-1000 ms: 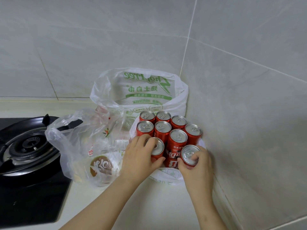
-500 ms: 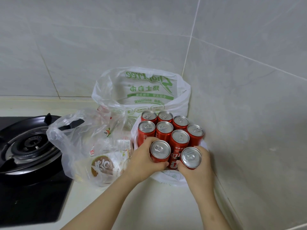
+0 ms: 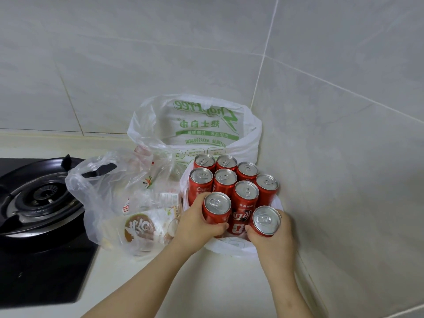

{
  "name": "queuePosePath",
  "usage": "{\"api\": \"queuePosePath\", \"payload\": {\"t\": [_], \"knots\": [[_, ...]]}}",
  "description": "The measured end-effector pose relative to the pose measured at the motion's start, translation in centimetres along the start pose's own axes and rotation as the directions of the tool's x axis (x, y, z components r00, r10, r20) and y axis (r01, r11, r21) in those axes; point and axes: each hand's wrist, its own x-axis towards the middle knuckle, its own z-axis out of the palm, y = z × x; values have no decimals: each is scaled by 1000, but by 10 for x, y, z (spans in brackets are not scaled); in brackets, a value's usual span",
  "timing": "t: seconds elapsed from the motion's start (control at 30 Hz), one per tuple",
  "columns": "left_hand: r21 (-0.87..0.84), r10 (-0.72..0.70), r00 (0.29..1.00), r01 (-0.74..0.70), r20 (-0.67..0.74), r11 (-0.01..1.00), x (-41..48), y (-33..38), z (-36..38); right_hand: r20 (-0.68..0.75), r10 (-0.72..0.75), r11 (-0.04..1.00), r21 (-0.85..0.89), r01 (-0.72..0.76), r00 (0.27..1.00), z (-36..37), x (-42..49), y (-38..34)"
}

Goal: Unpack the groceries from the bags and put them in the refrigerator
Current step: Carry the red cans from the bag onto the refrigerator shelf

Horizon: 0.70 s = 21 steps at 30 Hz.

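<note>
Several red cola cans (image 3: pixel 246 193) stand packed together inside a white plastic bag with green print (image 3: pixel 202 125) in the counter's corner. My left hand (image 3: pixel 195 223) grips the front-left can (image 3: pixel 216 207), raised above the others. My right hand (image 3: pixel 273 244) grips the front-right can (image 3: pixel 266 220), also raised and tilted toward me. A clear plastic bag (image 3: pixel 110 191) holding packaged food, one item with a brown round label (image 3: pixel 140 228), sits just left of the cans.
A black gas stove (image 3: pixel 39 198) with a burner fills the left side. Tiled walls (image 3: pixel 344 157) close in behind and to the right. Pale countertop (image 3: pixel 206 283) lies in front of the bags.
Both hands closed round the two front cans and lifted them up out of the group; the cans now sit higher and nearer to me than a second ago.
</note>
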Motion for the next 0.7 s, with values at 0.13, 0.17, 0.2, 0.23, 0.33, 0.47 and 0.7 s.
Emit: {"api": "queuePosePath", "payload": {"t": [0.13, 0.17, 0.2, 0.23, 0.33, 0.47, 0.7], "knots": [[-62, 40, 997, -44, -62, 997, -10, 10, -2, -53, -34, 999, -3, 33, 998, -11, 2, -10], [-85, 55, 995, -63, -87, 994, -12, 15, -4, -54, -52, 999, -1, 52, 997, -15, 2, -16], [-104, 65, 992, -77, -112, 992, -13, 20, -8, -56, -70, 997, 14, 71, 996, -18, 2, -23], [-118, 65, 989, -81, -136, 990, -14, 25, -11, -61, -84, 996, 38, 87, 995, -22, 2, -30], [-126, 67, 982, -90, -174, 988, -17, 38, -27, -53, -103, 988, 113, 108, 993, -28, -2, -50], [-97, 68, 987, -83, -144, 992, -21, 46, -56, 38, -98, 969, 230, 87, 994, -22, -11, -70], [3, -26, 992, 26, -127, 1000, -61, 26, -106, 328, -110, 954, 299, 8, 938, 18, -47, -89]]}}
